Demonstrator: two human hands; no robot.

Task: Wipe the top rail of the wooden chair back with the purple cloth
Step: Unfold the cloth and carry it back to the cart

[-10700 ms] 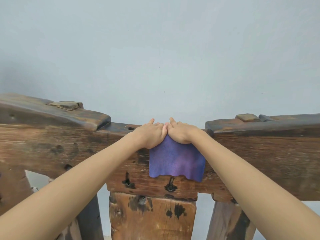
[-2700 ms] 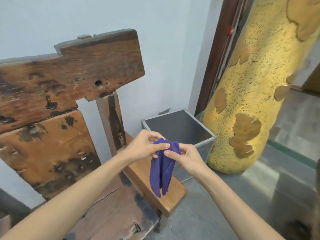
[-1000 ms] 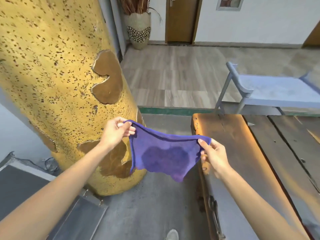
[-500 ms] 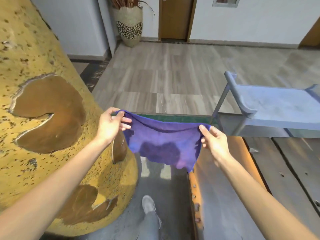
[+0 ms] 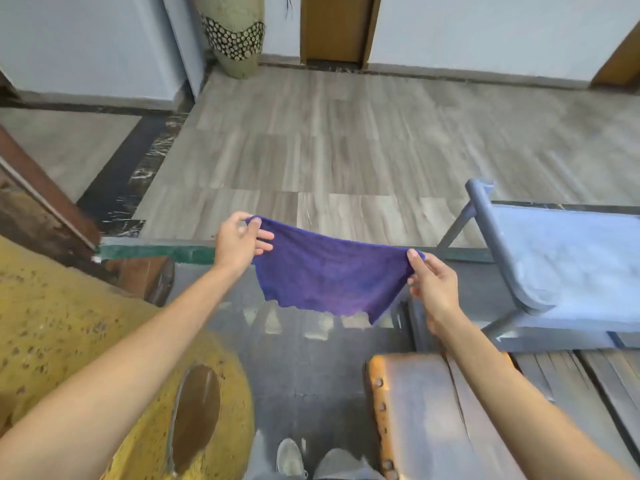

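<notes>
My left hand (image 5: 239, 245) and right hand (image 5: 431, 285) pinch the purple cloth (image 5: 329, 271) at its nine and three o'clock corners. A loosened pinch, I judge, would drop it.

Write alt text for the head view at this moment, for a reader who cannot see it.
Two bare hands hold a purple cloth spread out in the air, the left hand and right hand each pinching a top corner. Below are a grey floor, a yellow speckled column at left, a wooden bench end and a pale blue chair at right.
</notes>
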